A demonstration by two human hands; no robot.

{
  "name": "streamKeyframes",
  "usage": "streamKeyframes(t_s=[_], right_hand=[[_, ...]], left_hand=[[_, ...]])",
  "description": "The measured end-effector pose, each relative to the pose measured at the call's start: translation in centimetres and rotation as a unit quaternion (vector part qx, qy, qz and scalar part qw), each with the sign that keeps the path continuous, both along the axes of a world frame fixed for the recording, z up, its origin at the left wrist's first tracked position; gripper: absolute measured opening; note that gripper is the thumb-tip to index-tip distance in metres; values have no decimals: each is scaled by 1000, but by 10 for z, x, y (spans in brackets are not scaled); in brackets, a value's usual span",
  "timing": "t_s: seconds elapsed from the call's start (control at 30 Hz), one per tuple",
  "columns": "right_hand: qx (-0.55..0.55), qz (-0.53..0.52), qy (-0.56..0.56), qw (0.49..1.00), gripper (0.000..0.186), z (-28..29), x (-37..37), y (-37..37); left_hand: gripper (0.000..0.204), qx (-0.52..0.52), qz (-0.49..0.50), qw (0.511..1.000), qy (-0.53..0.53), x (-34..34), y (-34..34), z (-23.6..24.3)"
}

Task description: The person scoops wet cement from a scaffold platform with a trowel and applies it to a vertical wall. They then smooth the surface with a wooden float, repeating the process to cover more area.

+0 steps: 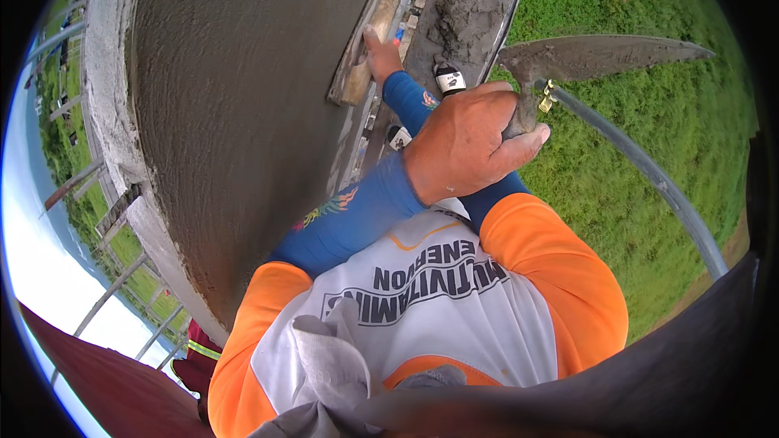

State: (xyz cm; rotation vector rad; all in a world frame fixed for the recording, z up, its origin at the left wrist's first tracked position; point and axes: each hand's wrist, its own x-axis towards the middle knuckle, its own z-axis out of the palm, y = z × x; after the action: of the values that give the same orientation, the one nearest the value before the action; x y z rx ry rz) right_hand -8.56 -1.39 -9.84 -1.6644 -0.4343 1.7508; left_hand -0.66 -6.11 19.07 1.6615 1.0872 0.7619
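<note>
My left hand (462,138), its forearm crossing over the right one, grips the handle of a mortar-smeared steel trowel (600,54), whose long blade reaches over the grass side. Farther forward and left, my right hand (380,57) holds a wooden float (355,77) against the edge of a wall of wet grey plaster (227,89). Beyond the hands, a mortar pile (466,12) lies on a narrow board (430,36). My sandaled feet (449,79) show partly between my arms.
A metal pole (649,170) with a clamp runs down the right, above grass far below. Along the left are the wall's pale concrete edge (114,73), scaffold bars (114,288) and distant greenery. A person in maroon with a reflective band (195,357) is partly visible at lower left.
</note>
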Motion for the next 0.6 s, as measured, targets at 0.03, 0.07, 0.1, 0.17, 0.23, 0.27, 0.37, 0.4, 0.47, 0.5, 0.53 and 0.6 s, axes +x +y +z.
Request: streamKeyframes(t_s=[0.03, 0.07, 0.1, 0.17, 0.23, 0.27, 0.37, 0.4, 0.47, 0.5, 0.53, 0.6], right_hand=[[-24, 45, 90, 995, 55, 4, -4, -52], [-76, 76, 190, 976, 56, 12, -12, -96], [-120, 104, 219, 963, 53, 22, -18, -132], [-102, 80, 208, 969, 50, 33, -25, -160], [-95, 67, 209, 971, 48, 53, -26, -166], [-122, 66, 195, 971, 47, 65, -25, -160], [59, -24, 162, 985, 32, 100, -9, -93], [153, -84, 178, 968, 28, 116, -4, -62], [261, -86, 46, 960, 30, 151, 12, 5], [351, -100, 23, 931, 36, 171, 17, 31], [407, -115, -9, 906, 42, 190, 21, 52], [367, -44, 27, 929, 39, 214, 28, 48]], left_hand=[[41, 6, -5, 1000, -2, 4, -1, -1], [43, 8, -13, 1000, -6, 7, -4, -3], [44, -2, -23, 1000, -2, 8, -5, -6], [44, -16, -39, 999, 2, 7, -9, -10], [45, -24, -35, 999, 9, 2, -13, -12], [45, -19, -25, 999, 9, -2, -14, -11], [46, 5, -6, 1000, 20, -7, -14, -8], [47, 15, 4, 999, 34, -8, -17, -4], [49, 17, 20, 1000, -11, -2, -27, 7], [49, 38, 18, 999, -26, 0, -30, 11], [49, 59, 15, 997, -41, 3, -32, 15], [50, 62, 12, 996, -57, 2, -39, 23]])
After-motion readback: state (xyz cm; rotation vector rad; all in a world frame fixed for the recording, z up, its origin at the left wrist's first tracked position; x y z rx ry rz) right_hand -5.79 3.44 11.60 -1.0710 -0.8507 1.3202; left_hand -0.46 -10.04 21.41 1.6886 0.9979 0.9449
